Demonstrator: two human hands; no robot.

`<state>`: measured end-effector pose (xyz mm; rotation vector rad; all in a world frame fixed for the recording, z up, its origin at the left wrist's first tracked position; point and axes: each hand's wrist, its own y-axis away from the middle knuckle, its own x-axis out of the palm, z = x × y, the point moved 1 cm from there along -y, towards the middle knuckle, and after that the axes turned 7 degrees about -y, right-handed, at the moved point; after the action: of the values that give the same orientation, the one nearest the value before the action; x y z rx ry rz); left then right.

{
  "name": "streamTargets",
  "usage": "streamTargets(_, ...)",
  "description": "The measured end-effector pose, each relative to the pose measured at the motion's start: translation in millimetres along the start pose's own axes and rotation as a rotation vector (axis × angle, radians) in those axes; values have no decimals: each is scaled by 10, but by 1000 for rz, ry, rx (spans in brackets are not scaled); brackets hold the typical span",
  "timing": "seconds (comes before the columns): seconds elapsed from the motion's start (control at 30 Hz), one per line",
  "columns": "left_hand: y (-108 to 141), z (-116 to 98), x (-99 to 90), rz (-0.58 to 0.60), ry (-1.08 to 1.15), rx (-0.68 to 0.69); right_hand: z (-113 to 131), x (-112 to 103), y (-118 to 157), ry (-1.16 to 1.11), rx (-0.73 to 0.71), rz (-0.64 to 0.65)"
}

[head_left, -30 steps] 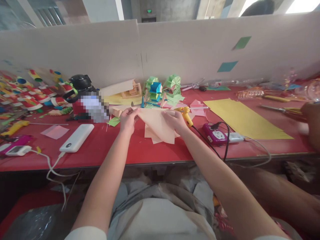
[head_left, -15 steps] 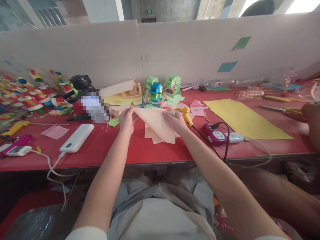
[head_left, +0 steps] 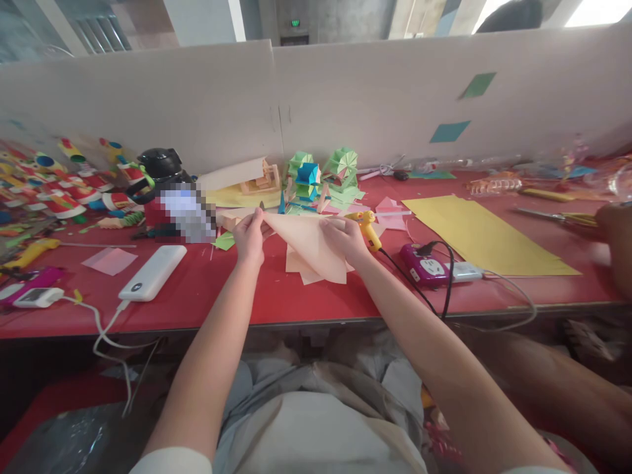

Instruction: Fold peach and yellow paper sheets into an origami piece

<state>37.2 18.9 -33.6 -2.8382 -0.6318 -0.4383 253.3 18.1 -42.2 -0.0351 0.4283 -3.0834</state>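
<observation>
A pale peach sheet of paper [head_left: 311,243] is stretched between my hands, bent diagonally above the table. My left hand [head_left: 250,237] pinches its left corner between thumb and fingers, and a small dark tip pokes up behind the thumb. On the other side, my right hand [head_left: 345,238] grips the sheet's right edge with fingers closed. More peach paper pieces [head_left: 295,262] lie underneath. Just right of my right hand is a yellow glue gun [head_left: 368,230]. Green and blue folded paper models [head_left: 309,179] stand behind the sheet.
A white power bank [head_left: 153,273] lies at left, near a black-lidded jug [head_left: 160,161] and several colourful paper figures [head_left: 64,191]. At right are a purple power strip [head_left: 425,264] with cables, a yellow sheet [head_left: 486,237], scissors [head_left: 553,216] and another person's hand [head_left: 615,243].
Almost nothing differs. Both hands keep hold of the peach paper in the same place; only a very slight shift shows at my left hand.
</observation>
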Motion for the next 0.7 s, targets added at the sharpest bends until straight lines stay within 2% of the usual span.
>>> streamTargets(0.47,3,11,12,-38,-2,43,27,35,24,17,-17,17)
streamTargets(0.7,10,10,6,-43,10,21,17,33,20,67,-17,4)
